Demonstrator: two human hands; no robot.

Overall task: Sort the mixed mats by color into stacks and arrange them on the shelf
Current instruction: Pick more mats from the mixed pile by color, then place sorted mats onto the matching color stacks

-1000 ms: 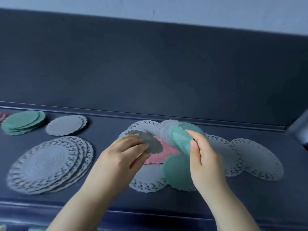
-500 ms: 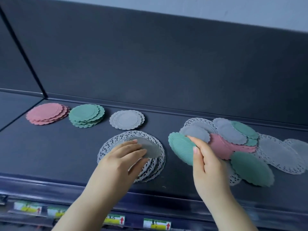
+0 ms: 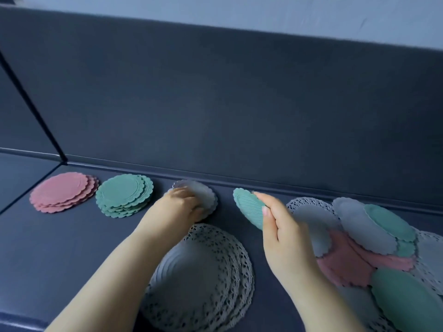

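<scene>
Blur: left hand smeared by motion, hold on the small grey mats unreadable, their near edge under it | right hand covers the lower half of the green mat | left forearm hides the left side of the lace mats | mixed pile runs off the right edge

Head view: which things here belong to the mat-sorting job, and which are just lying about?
In the job: pink stack, green stack, small grey stack under the left hand, lacy grey stack, green mat held by the right hand, mixed pile, shelf.
Just there: back panel, pale wall above.
</scene>
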